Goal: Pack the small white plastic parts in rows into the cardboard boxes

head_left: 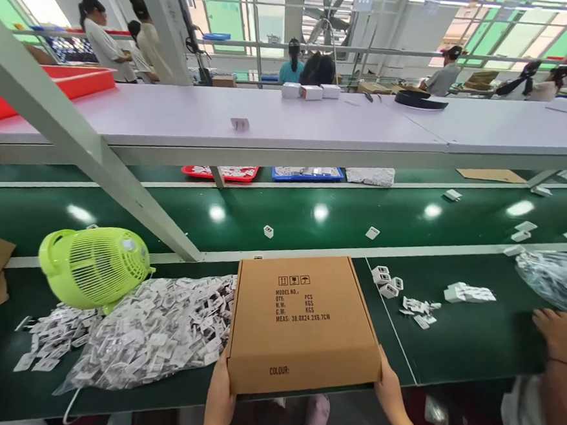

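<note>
Shut carton (302,334) between my left grip (221,391) and right grip (389,386), over the worktop's (477,348) near edge.
Both grips press its opposite sides; the lid is closed, the quantity and weight lines stand unfilled, and whether it is packed I cannot tell. It is flat, square-cornered, matte brown cardboard, right of a crinkled clear bag (147,338) heaped with small white pieces and a rounded, slotted lime-green fan (97,261).

The gripped carton (302,335) is matt cardboard. Left of the grip, the bag (142,345) is glossy plastic.
</note>
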### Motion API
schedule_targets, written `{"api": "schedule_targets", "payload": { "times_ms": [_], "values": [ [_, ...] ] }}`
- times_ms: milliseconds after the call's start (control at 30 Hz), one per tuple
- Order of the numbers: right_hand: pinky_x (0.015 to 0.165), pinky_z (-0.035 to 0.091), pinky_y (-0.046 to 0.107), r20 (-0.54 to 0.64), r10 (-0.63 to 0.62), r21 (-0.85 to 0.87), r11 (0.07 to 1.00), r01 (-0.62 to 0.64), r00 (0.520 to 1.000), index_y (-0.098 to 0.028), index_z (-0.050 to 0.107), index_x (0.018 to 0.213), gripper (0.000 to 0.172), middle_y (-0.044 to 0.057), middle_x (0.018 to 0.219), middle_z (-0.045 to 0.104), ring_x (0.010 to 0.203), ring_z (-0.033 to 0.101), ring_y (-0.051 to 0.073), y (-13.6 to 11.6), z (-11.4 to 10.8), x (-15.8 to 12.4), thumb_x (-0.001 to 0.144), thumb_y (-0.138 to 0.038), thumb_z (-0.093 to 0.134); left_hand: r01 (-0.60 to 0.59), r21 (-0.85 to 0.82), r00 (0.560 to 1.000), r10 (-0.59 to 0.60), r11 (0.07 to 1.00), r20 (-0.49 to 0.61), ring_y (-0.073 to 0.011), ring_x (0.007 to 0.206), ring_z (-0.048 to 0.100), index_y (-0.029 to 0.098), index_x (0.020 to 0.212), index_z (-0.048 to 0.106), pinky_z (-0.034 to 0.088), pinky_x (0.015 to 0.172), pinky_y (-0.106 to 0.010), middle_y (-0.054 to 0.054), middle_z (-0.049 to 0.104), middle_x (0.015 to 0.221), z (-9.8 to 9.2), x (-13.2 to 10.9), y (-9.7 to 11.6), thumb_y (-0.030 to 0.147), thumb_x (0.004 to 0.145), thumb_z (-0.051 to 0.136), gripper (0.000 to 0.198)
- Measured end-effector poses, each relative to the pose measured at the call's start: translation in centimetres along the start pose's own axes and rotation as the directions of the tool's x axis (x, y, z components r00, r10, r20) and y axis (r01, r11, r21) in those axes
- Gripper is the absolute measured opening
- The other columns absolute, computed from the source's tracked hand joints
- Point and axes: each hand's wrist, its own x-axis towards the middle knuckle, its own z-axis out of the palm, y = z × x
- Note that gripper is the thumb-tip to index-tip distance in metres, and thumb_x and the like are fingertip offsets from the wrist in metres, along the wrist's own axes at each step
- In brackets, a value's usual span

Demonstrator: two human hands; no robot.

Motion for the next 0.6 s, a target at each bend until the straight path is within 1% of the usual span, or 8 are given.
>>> {"api": "schedule_targets", "payload": {
  "times_ms": [67, 133, 200, 267, 367, 467, 500, 600],
  "values": [
    [0.095, 0.040, 0.043, 0.013, -0.033, -0.008, 0.999, 0.033, 0.999, -0.018, 0.040, 0.128, 0.052, 0.009, 0.131, 0.044, 0.127, 0.030, 0.028, -0.3, 0.3, 0.2, 0.078, -0.031, 0.034, -0.069, 0.076, 0.997, 0.072, 0.995, -0.033, -0.0293, 0.123, 0.038, 0.017, 0.137, 0.021, 0.036, 0.098, -0.046, -0.014, 0.041, 0.132, 0.3, 0.6, -0.7, 0.022, 0.084, 0.035, 0.055],
    [0.100, 0.034, 0.045, 0.026, -0.064, -0.025, 0.998, 0.065, 0.998, -0.018, 0.035, 0.130, 0.052, 0.008, 0.134, 0.041, 0.130, 0.025, 0.026, -0.8, 0.6, 0.3, 0.079, -0.027, 0.031, -0.124, 0.145, 0.991, 0.129, 0.982, -0.026, -0.0317, 0.123, 0.036, 0.016, 0.138, 0.016, 0.036, 0.097, -0.050, -0.017, 0.040, 0.132, 0.4, 0.9, -1.0, 0.021, 0.083, 0.036, 0.059],
    [0.104, 0.028, 0.047, 0.051, -0.105, -0.053, 0.993, 0.108, 0.993, -0.019, 0.028, 0.134, 0.055, 0.006, 0.138, 0.035, 0.132, 0.020, 0.024, -1.2, 0.4, 0.5, 0.079, -0.020, 0.028, -0.190, 0.201, 0.982, 0.189, 0.961, 0.027, -0.0325, 0.125, 0.032, 0.016, 0.139, 0.005, 0.035, 0.097, -0.051, -0.018, 0.034, 0.135, 0.0, 1.1, -0.9, 0.021, 0.082, 0.037, 0.066],
    [0.107, 0.021, 0.047, 0.105, -0.170, -0.088, 0.980, 0.180, 0.980, -0.019, 0.018, 0.138, 0.064, 0.004, 0.141, 0.028, 0.133, 0.016, 0.021, -1.9, -0.5, 0.7, 0.075, -0.012, 0.028, -0.273, 0.248, 0.961, 0.250, 0.930, 0.120, -0.0330, 0.128, 0.027, 0.015, 0.138, -0.008, 0.034, 0.099, -0.050, -0.018, 0.024, 0.141, -1.4, 1.1, -0.4, 0.022, 0.081, 0.039, 0.074],
    [0.110, 0.013, 0.046, 0.323, -0.266, -0.126, 0.939, 0.320, 0.908, -0.016, 0.006, 0.140, 0.080, 0.005, 0.145, 0.018, 0.134, 0.011, 0.020, -3.3, -3.5, 1.1, 0.065, -0.005, 0.034, -0.430, 0.291, 0.889, 0.344, 0.855, 0.302, -0.0322, 0.130, 0.021, 0.016, 0.138, -0.011, 0.034, 0.101, -0.045, -0.014, 0.011, 0.146, -5.0, 1.5, 0.9, 0.028, 0.080, 0.043, 0.080],
    [0.109, 0.016, 0.042, 0.599, -0.203, -0.145, 0.924, 0.354, 0.775, -0.014, 0.006, 0.140, 0.084, 0.007, 0.146, 0.015, 0.134, 0.012, 0.019, -5.8, -7.5, 2.4, 0.063, -0.006, 0.038, -0.576, 0.313, 0.796, 0.431, 0.755, 0.425, -0.0307, 0.130, 0.023, 0.022, 0.139, -0.001, 0.033, 0.101, -0.042, -0.008, 0.010, 0.147, -8.7, 3.6, 2.0, 0.039, 0.078, 0.049, 0.081],
    [0.109, 0.018, 0.041, 0.640, -0.178, -0.158, 0.921, 0.355, 0.747, -0.015, 0.006, 0.140, 0.082, 0.006, 0.146, 0.014, 0.133, 0.013, 0.018, -6.8, -8.7, 3.0, 0.065, -0.008, 0.038, -0.612, 0.319, 0.769, 0.449, 0.724, 0.455, -0.0308, 0.130, 0.023, 0.023, 0.139, 0.002, 0.033, 0.101, -0.042, -0.007, 0.011, 0.147, -9.5, 4.6, 2.3, 0.044, 0.075, 0.051, 0.083],
    [0.109, 0.015, 0.041, 0.623, -0.238, -0.241, 0.848, 0.473, 0.745, -0.022, 0.004, 0.140, 0.086, 0.002, 0.147, 0.004, 0.134, 0.004, 0.020, -9.8, -11.3, 5.6, 0.068, -0.019, 0.050, -0.683, 0.286, 0.685, 0.453, 0.672, 0.571, -0.0315, 0.131, 0.018, 0.025, 0.139, 0.005, 0.030, 0.102, -0.043, -0.007, 0.009, 0.147, -10.1, 8.3, 3.8, 0.057, 0.064, 0.058, 0.097]
  ]
}}
